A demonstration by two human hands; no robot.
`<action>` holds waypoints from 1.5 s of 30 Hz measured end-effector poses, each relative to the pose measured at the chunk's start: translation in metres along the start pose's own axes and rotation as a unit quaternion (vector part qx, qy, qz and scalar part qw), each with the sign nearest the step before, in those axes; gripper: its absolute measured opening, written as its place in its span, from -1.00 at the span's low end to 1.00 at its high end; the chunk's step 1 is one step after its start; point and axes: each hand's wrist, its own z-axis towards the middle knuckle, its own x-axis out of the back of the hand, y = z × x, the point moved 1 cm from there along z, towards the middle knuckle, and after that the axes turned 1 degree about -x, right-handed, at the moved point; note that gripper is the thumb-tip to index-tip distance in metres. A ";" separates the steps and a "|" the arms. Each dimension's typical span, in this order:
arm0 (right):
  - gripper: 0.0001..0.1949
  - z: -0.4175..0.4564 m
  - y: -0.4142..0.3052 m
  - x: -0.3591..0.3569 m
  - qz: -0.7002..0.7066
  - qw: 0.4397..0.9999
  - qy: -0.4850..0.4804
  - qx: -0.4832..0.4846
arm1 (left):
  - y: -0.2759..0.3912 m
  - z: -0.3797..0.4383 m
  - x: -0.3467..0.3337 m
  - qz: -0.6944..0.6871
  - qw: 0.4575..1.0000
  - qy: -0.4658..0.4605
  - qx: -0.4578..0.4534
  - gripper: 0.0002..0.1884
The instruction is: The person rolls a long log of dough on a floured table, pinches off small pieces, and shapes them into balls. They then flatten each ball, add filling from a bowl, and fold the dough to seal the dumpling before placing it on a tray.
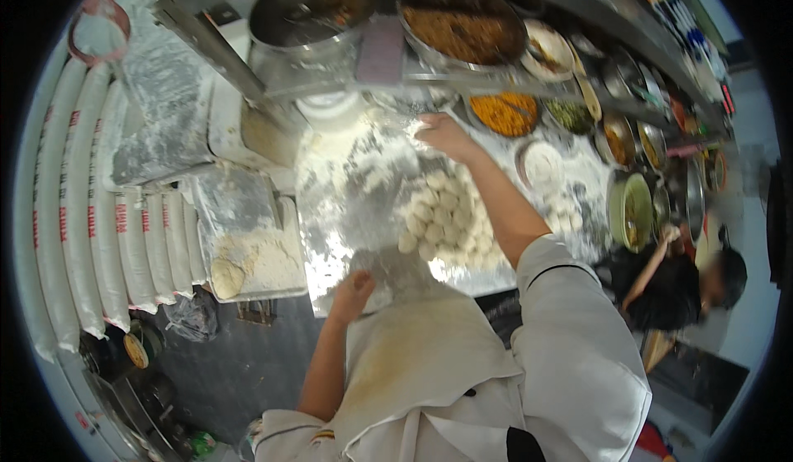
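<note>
My right hand (441, 133) reaches to the back of a floured metal worktable (372, 195), its fingers at a clear, blurred item dusted with flour; whether it grips this cannot be told. A heap of small round dough pieces (440, 214) lies just below that forearm. My left hand (356, 288) is near the front edge, fingers curled, and its contents cannot be made out. More dough pieces (562, 215) lie to the right, beside a round container of white flour (542, 163).
Bowls of shredded orange food (505, 113) and chopped greens (569, 116) line the back. Above, a metal shelf (310, 81) holds large pans (464, 28). A floury tray with a dough lump (227, 277) adjoins at left, near stacked white sacks (74, 201). Another person (669, 288) is at the right.
</note>
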 end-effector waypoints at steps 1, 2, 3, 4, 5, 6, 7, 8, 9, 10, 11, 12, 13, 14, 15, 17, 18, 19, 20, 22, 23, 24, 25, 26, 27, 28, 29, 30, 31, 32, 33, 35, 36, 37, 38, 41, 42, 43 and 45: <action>-0.51 -0.034 0.016 0.012 0.131 0.989 -0.044 -0.062 | -0.002 0.000 0.001 -0.003 0.999 -0.017 -0.036 -0.60; -0.57 -0.068 0.035 0.031 0.202 0.973 -0.060 -0.097 | -0.002 0.002 0.002 0.011 0.998 -0.023 -0.053 -0.60; -0.64 -0.096 0.054 0.041 0.287 0.952 0.024 -0.103 | 0.000 0.002 0.005 0.010 0.997 -0.032 -0.063 -0.60; -0.68 -0.123 0.074 0.051 0.344 0.919 0.134 -0.136 | 0.002 0.001 0.007 0.013 0.997 -0.041 -0.062 -0.61; -0.71 -0.145 0.091 0.049 0.212 0.952 0.187 -0.114 | 0.004 0.000 0.011 0.017 0.997 -0.050 -0.062 -0.61; -0.74 -0.166 0.105 0.048 0.075 0.958 0.248 -0.121 | 0.005 -0.001 0.014 0.021 0.996 -0.057 -0.062 -0.61; -0.74 -0.187 0.118 0.042 0.198 0.950 0.215 -0.107 | 0.006 -0.002 0.017 0.029 0.996 -0.067 -0.058 -0.60; -0.74 -0.209 0.128 0.037 0.316 0.921 0.188 -0.132 | 0.005 -0.002 0.020 0.037 0.995 -0.079 -0.053 -0.59; -0.74 -0.236 0.137 0.028 0.421 0.871 0.175 -0.183 | 0.002 -0.003 0.022 0.038 0.995 -0.090 -0.033 -0.58; -0.75 -0.250 0.141 0.024 0.425 0.876 0.178 -0.144 | -0.001 -0.003 0.024 0.051 0.993 -0.098 -0.044 -0.58; -0.76 -0.271 0.144 0.020 0.422 0.872 0.205 -0.140 | -0.007 -0.004 0.026 0.062 0.991 -0.107 -0.041 -0.58; -0.76 -0.287 0.145 0.016 0.420 0.866 0.236 -0.134 | -0.013 -0.003 0.027 0.072 0.990 -0.120 -0.025 -0.58; -0.77 -0.302 0.144 0.015 0.418 0.859 0.267 -0.129 | -0.018 -0.003 0.028 0.084 0.987 -0.129 -0.051 -0.58; -0.77 -0.317 0.142 0.018 0.414 0.852 0.295 -0.126 | -0.024 -0.004 0.029 0.088 0.985 -0.139 -0.059 -0.58; -0.77 -0.329 0.136 0.019 0.421 0.844 0.310 -0.121 | -0.030 -0.006 0.029 0.086 0.983 -0.155 -0.053 -0.58; -0.62 -0.340 0.116 0.023 0.191 0.931 0.282 -0.135 | -0.040 -0.011 0.029 0.105 0.981 -0.161 -0.028 -0.59; -0.55 -0.339 0.102 0.023 0.044 0.946 0.290 -0.138 | -0.043 -0.015 0.028 0.092 0.982 -0.163 -0.025 -0.59; -0.48 -0.335 0.087 0.017 -0.105 0.939 0.287 -0.155 | -0.046 -0.018 0.026 0.126 0.978 -0.163 0.001 -0.59; -0.44 -0.326 0.070 0.009 -0.150 0.929 0.324 -0.099 | -0.048 -0.022 0.023 0.143 0.976 -0.164 0.014 -0.59; -0.34 -0.301 0.040 -0.019 -0.240 0.893 0.381 -0.010 | -0.048 -0.027 0.015 0.178 0.969 -0.171 0.012 -0.59; -0.30 -0.282 0.030 -0.039 -0.239 0.891 0.384 -0.027 | -0.047 -0.029 0.009 0.192 0.965 -0.176 -0.003 -0.59; -0.33 -0.269 0.025 -0.055 -0.280 0.875 0.393 0.042 | -0.044 -0.030 0.001 0.210 0.961 -0.183 0.000 -0.60; -0.29 -0.253 0.026 -0.075 -0.260 0.915 0.310 0.014 | -0.039 -0.030 -0.008 0.218 0.959 -0.182 -0.016 -0.60; -0.26 -0.242 0.033 -0.084 -0.277 0.933 0.231 0.016 | -0.031 -0.029 -0.020 0.231 0.955 -0.186 -0.018 -0.61; -0.26 -0.238 0.046 -0.087 -0.298 0.935 0.190 0.008 | -0.023 -0.029 -0.033 0.244 0.949 -0.199 -0.010 -0.61; -0.26 -0.238 0.062 -0.087 -0.317 0.937 0.147 0.017 | -0.012 -0.026 -0.048 0.238 0.947 -0.213 0.032 -0.58; -0.26 -0.237 0.080 -0.084 -0.335 0.938 0.084 0.014 | 0.005 -0.023 -0.064 0.299 0.932 -0.191 -0.072 -0.53; -0.28 -0.238 0.098 -0.072 -0.356 0.918 0.168 0.047 | 0.022 -0.019 -0.083 0.359 0.905 -0.162 -0.157 -0.47; -0.28 -0.247 0.117 -0.058 -0.445 0.859 0.255 0.011 | 0.041 -0.015 -0.104 0.366 0.888 -0.105 -0.259 -0.41; -0.29 -0.254 0.135 -0.043 -0.399 0.882 0.251 0.001 | 0.061 -0.007 -0.125 0.372 0.860 -0.048 -0.345 -0.34; -0.30 -0.262 0.151 -0.030 -0.383 0.894 0.222 -0.060 | 0.080 0.004 -0.145 0.364 0.852 -0.049 -0.373 -0.29; -0.32 -0.274 0.168 -0.009 -0.393 0.879 0.267 0.038 | 0.118 0.042 -0.181 0.350 0.831 -0.044 -0.429 -0.24; -0.32 -0.283 0.176 0.003 -0.386 0.873 0.297 0.008 | 0.133 0.062 -0.192 0.347 0.818 -0.039 -0.457 -0.23; -0.33 -0.292 0.181 0.016 -0.416 0.854 0.313 -0.006 | 0.145 0.085 -0.201 0.379 0.802 -0.020 -0.462 -0.23; -0.33 -0.299 0.184 0.028 -0.375 0.864 0.336 -0.028 | 0.155 0.108 -0.206 0.418 0.771 -0.006 -0.481 -0.23; -0.32 -0.308 0.183 0.049 -0.359 0.859 0.360 -0.062 | 0.162 0.148 -0.206 0.526 0.773 0.023 -0.355 -0.22; -0.32 -0.305 0.180 0.052 -0.350 0.852 0.388 -0.032 | 0.160 0.152 -0.208 0.538 0.766 0.037 -0.349 -0.22; -0.32 -0.300 0.176 0.052 -0.329 0.840 0.432 0.018 | 0.158 0.153 -0.211 0.513 0.763 0.068 -0.386 -0.23; -0.32 -0.278 0.170 0.043 -0.335 0.859 0.388 -0.006 | 0.155 0.155 -0.222 0.511 0.777 0.099 -0.355 -0.25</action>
